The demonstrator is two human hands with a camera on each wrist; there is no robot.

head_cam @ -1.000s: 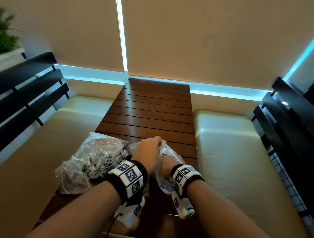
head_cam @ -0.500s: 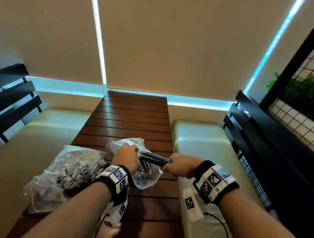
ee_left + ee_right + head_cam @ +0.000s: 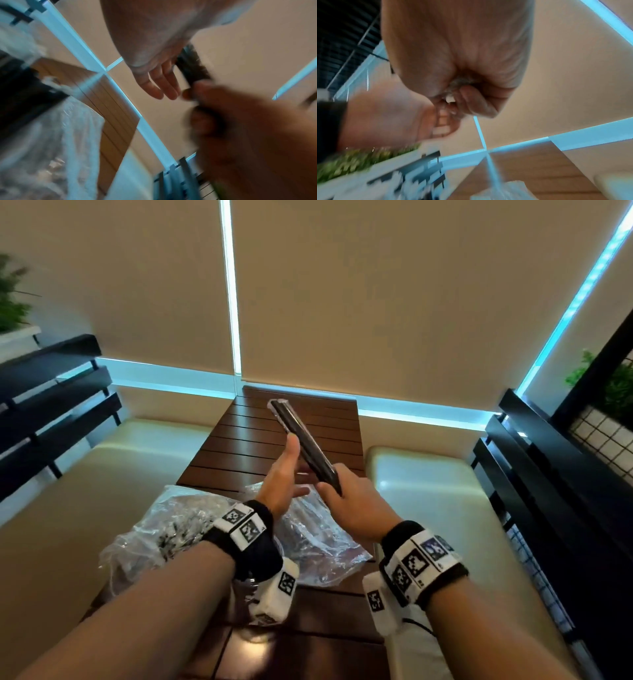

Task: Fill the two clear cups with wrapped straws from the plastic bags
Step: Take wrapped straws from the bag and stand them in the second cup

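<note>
So we're pretty early on, I'd say. The right hand point(image 3: 356, 508) has its fingers wrapped round the lower end of a bundle of dark wrapped straws point(image 3: 301, 443), held up over the slatted table point(image 3: 274, 440), while the left hand point(image 3: 281, 484) is flat and relaxed against the bundle's side. Both plastic bags point(image 3: 164, 529) sit just below the wrists, straws left inside. No clear cups visible anywhere, so nothing looks filled yet. Wrist views are too blurry to count straws.

Dim warm light, cyan glow at blind edges; wrist views motion-blurred.
</note>
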